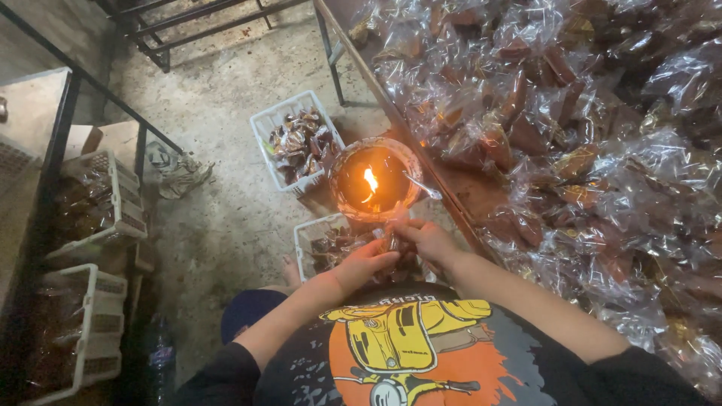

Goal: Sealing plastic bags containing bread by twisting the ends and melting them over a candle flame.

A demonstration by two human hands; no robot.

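My left hand (pixel 366 265) and my right hand (pixel 427 238) meet just below a round metal dish (pixel 347 203) that holds oil and a small burning flame (pixel 371 180). Between their fingers they pinch a small clear packet of brown snack (pixel 392 240), its top edge close to the dish rim. Both hands are closed on the packet. A thin metal piece (pixel 423 186) rests on the dish's right rim.
A wooden table (pixel 474 192) at right carries a big heap of clear snack packets (pixel 587 128). White plastic baskets of packets stand on the concrete floor (pixel 297 143), under my hands (pixel 312 244), and on a dark rack at left (pixel 98 203).
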